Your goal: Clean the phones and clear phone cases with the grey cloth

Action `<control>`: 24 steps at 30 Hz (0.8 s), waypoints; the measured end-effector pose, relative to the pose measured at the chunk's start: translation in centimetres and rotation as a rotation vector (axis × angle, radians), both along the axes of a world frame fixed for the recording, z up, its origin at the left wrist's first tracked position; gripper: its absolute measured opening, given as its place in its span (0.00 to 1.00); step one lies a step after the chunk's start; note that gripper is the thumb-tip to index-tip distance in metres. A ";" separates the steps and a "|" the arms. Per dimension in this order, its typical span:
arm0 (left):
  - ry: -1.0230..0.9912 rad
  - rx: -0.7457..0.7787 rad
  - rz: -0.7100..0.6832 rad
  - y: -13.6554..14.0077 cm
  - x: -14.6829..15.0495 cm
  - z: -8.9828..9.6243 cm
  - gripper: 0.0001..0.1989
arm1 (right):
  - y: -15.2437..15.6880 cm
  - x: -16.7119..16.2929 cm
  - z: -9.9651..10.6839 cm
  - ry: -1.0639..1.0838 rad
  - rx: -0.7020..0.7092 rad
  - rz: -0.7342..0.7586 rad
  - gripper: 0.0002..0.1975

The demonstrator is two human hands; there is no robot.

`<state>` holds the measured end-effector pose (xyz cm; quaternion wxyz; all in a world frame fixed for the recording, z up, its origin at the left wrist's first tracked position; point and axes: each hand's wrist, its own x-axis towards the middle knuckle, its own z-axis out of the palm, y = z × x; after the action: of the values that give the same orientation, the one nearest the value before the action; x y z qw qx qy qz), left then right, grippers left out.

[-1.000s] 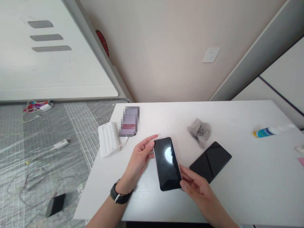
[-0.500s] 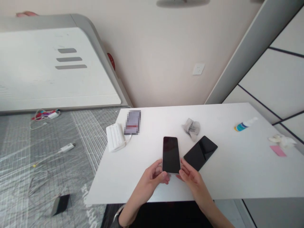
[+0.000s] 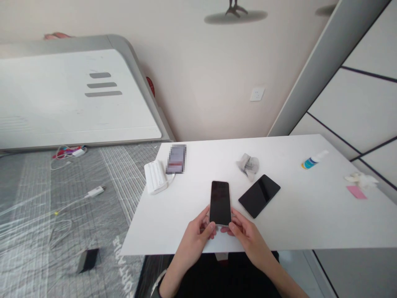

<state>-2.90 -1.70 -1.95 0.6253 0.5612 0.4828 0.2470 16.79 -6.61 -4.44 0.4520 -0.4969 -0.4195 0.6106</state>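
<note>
A smartphone (image 3: 220, 203) with a dark screen and a pale edge is held between my two hands over the white table's near side. My left hand (image 3: 200, 229) grips its lower left corner, thumb on the edge and fingers curled beneath. On the lower right corner, my right hand (image 3: 243, 231) holds it in the same way. To the right lies a black tablet (image 3: 259, 196), flat and turned at an angle. A crumpled grey cloth (image 3: 248, 166) rests just behind the tablet.
At the table's (image 3: 288, 227) left edge are a white box-shaped device (image 3: 155, 177) with a cable and a pixelated purple-grey item (image 3: 176, 159). A small bottle (image 3: 314, 160), a pink slip (image 3: 356, 192) and crumpled white tissue (image 3: 364, 180) lie right. Cables and a dark block (image 3: 88, 260) are on the left.
The camera view has tilted up slightly and shifted. Both hands still hold the smartphone, which now sits a little farther left of the tablet.
</note>
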 end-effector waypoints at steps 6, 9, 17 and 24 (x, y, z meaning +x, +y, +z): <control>0.497 0.270 -0.044 -0.8 0.2 0.1 0.42 | 0.4 0.0 0.3 -0.361 0.033 0.071 0.31; 0.745 0.557 -0.005 -1.1 0.6 -0.2 0.44 | 0.4 -0.5 0.4 -0.552 0.083 0.055 0.26; 0.794 0.736 0.028 0.4 -0.1 -1.3 0.39 | 3.0 2.5 2.6 -0.845 0.294 0.080 0.15; 0.674 0.748 0.040 2.2 0.4 -2.4 0.46 | 13.5 11.0 3.4 -1.185 0.319 -0.159 0.15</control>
<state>-2.47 0.53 -4.37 0.1856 0.7861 0.5469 0.2201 27.75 6.86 -1.07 0.2550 -0.7075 -0.6472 0.1250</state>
